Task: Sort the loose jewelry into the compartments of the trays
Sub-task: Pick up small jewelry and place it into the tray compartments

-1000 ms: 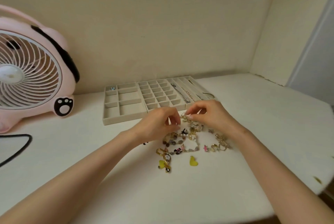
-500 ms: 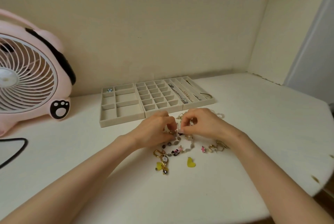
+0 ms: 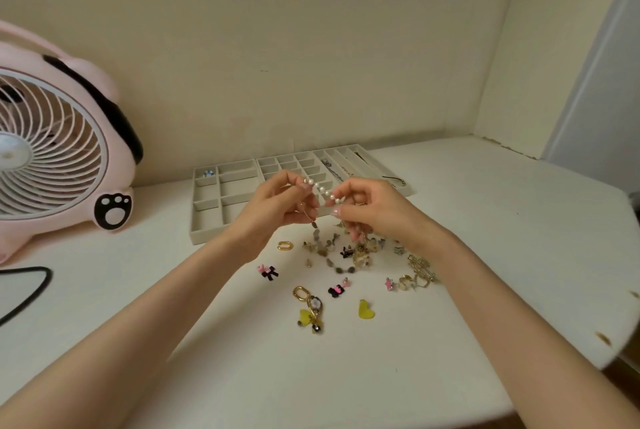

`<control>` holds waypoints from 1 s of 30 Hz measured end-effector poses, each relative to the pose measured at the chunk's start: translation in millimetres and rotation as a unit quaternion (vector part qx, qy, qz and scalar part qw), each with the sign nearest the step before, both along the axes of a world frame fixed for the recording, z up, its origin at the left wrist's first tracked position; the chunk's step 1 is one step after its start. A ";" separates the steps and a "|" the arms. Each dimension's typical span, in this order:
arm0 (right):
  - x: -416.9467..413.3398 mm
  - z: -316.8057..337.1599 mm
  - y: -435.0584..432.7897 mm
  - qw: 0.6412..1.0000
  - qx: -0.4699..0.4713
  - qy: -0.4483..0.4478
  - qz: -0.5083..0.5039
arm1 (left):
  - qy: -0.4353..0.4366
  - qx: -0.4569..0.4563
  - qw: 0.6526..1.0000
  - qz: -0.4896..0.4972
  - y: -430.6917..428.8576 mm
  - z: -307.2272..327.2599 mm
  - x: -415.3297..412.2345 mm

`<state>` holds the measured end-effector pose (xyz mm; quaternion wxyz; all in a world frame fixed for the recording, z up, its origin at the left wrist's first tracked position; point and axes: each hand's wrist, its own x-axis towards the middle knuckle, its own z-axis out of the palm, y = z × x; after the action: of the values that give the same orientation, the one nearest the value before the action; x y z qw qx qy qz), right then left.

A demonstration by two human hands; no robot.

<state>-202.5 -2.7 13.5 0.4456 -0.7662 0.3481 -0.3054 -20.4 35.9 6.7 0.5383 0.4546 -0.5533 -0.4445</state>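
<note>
A short pearl strand (image 3: pixel 323 189) is stretched in the air between my two hands, just above the front of the trays. My left hand (image 3: pixel 282 207) pinches its left end and my right hand (image 3: pixel 374 209) pinches its right end. Beige compartment trays (image 3: pixel 207 221) stand at the back of the white table; a blue stone (image 3: pixel 208 173) lies in the far left compartment and thin chains (image 3: pixel 334 170) in the long right slots. Loose jewelry (image 3: pixel 346 252) is scattered below my hands: a gold link (image 3: pixel 284 245), a pink and black bow (image 3: pixel 267 271), a yellow heart (image 3: pixel 365 310), a gold keyring charm (image 3: pixel 311 311).
A pink fan (image 3: pixel 59 151) with a paw print stands at the left, its black cable (image 3: pixel 27 286) curling on the table. The table's (image 3: pixel 485 255) rounded edge runs along the right and front. Walls close the back and right.
Both hands have risen from the pile and drawn a pearl strand up between them. Several pieces on the table now lie uncovered.
</note>
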 end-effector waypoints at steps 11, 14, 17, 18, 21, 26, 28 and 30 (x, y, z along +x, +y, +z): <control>14.1 13.0 -7.6 0.984 -0.024 -0.135 -0.117 | -0.017 0.014 0.999 -0.028 -3.4 3.8 6.8; 15.2 16.2 -8.0 0.980 -0.012 -0.159 -0.119 | -0.012 0.025 0.999 -0.046 -3.5 3.2 9.7; 16.4 17.0 -9.2 0.980 -0.005 -0.170 -0.107 | -0.022 0.024 0.997 -0.068 -3.5 2.2 10.5; 17.2 17.2 -9.7 0.979 -0.004 -0.174 -0.105 | -0.023 0.023 0.997 -0.075 -3.4 1.9 10.0; 18.6 17.8 -10.2 0.978 -0.002 -0.182 -0.102 | -0.015 0.032 0.996 -0.087 -2.8 2.2 8.0; 20.1 19.5 -9.6 0.976 0.000 -0.195 -0.093 | -0.032 0.052 0.992 -0.109 0.0 8.4 5.6; 22.4 21.1 -8.5 0.974 0.019 -0.213 -0.078 | -0.086 0.066 0.985 -0.131 2.2 12.4 3.8; 26.0 23.1 -6.4 0.970 0.039 -0.233 -0.053 | -0.128 0.108 0.971 -0.173 4.1 15.3 0.4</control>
<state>-176.5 -9.2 36.5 0.5275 -0.6365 0.2865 -0.4843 -20.0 40.0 22.0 0.3254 0.4604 -0.6369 -0.5258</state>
